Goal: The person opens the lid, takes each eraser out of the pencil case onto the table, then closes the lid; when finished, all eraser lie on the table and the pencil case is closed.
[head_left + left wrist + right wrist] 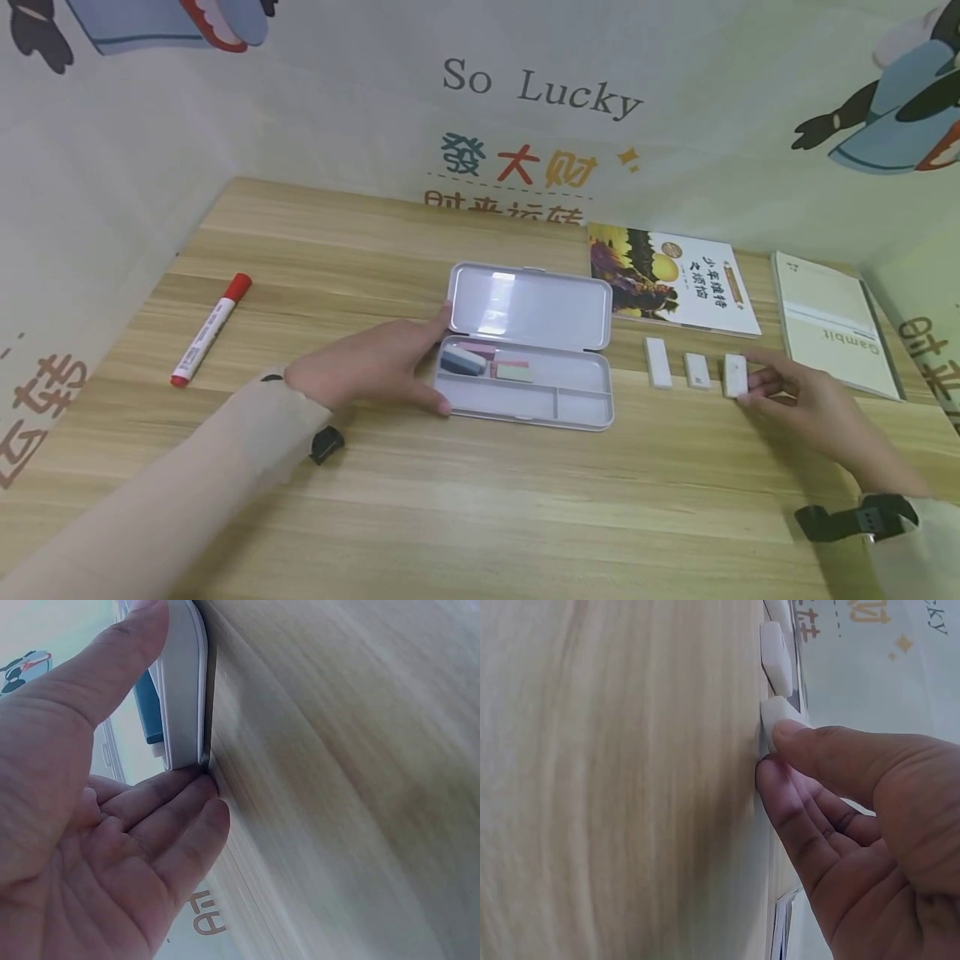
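An open white pencil case (495, 406) lies mid-table, its lid (547, 312) tipped back. My left hand (367, 362) holds its left end, thumb at the near corner and index finger by the hinge side; the left wrist view shows the thumb on the case wall (184, 697). In the back compartment sit a blue-and-white eraser (462, 361) and small pink and pale green pieces (513, 372). To the right, my right hand (806, 400) pinches a white eraser (736, 377) between thumb and fingers, at table level. Beside it lie two more white blocks, one small (697, 371) and one longer (657, 362).
A red-capped marker (212, 331) lies on the left of the wooden table (450, 517). Behind the white blocks is an illustrated book (675, 279), with a pale notebook (836, 321) at the far right. A printed cloth (337, 108) hangs along the back edge.
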### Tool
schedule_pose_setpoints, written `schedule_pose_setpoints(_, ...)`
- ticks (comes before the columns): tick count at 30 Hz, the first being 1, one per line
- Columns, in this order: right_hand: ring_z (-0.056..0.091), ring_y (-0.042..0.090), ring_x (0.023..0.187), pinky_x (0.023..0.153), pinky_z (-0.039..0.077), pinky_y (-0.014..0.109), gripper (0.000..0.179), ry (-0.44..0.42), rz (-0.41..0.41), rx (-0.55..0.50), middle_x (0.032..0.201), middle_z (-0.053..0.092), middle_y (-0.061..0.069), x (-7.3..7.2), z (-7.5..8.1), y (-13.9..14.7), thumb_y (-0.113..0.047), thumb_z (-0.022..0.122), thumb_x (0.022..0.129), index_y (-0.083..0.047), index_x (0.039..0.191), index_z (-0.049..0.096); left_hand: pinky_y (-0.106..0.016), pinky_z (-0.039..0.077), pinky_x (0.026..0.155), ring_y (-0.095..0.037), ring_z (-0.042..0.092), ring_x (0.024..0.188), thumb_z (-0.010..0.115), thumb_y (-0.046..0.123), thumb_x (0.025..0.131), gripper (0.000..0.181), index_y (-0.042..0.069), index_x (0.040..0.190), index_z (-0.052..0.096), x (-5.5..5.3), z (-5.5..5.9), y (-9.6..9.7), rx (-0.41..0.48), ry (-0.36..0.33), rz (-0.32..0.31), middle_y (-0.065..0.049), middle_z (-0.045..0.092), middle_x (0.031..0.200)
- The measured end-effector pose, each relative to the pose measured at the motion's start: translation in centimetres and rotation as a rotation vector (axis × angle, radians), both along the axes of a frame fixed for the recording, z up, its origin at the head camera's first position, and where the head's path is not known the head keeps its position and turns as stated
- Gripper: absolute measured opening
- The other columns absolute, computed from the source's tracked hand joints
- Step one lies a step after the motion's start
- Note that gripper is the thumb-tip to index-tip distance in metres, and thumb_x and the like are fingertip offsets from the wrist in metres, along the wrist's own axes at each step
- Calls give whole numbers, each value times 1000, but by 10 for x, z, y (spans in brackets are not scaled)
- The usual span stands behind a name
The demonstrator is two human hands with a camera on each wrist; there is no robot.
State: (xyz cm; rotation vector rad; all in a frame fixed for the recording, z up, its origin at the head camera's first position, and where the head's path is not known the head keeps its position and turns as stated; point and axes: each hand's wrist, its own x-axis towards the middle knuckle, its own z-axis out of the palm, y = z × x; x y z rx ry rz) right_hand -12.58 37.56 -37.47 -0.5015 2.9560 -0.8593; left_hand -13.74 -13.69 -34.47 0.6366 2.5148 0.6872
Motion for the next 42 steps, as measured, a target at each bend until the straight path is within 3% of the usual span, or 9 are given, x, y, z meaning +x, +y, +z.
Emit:
schedule_pose_setpoints(9, 55, -15, 86, 76, 49, 1, 48, -73, 31, -13, 95, 68, 10, -7, -2, 6, 12, 74, 87, 21, 131, 56, -48, 33, 130, -28, 41, 154, 91, 38, 81, 126, 5, 168, 6, 0, 0, 0, 6, 5, -1, -16, 34, 171)
schedule_pose_setpoints(26, 56, -13, 88, 75, 53, 9, 56, -272, -37, 36, 109, 70, 15, -13, 5, 8, -6, 72, 97, 20, 141, 50, -49, 32, 130, -29, 40, 155, 90, 38, 82, 125, 5, 168, 6, 1, 1, 0, 24, -9, 3, -14, 31, 172)
schedule_pose_setpoints(42, 56, -13, 90, 78, 51, 8, 62, -316, -80, 20, 116, 69, 17, -11, 5, 8, -13, 72, 99, 17, 147, 47, -48, 34, 130, -25, 43, 153, 91, 39, 81, 126, 8, 169, 7, -1, 0, 1, 31, -21, 15, -10, 33, 172)
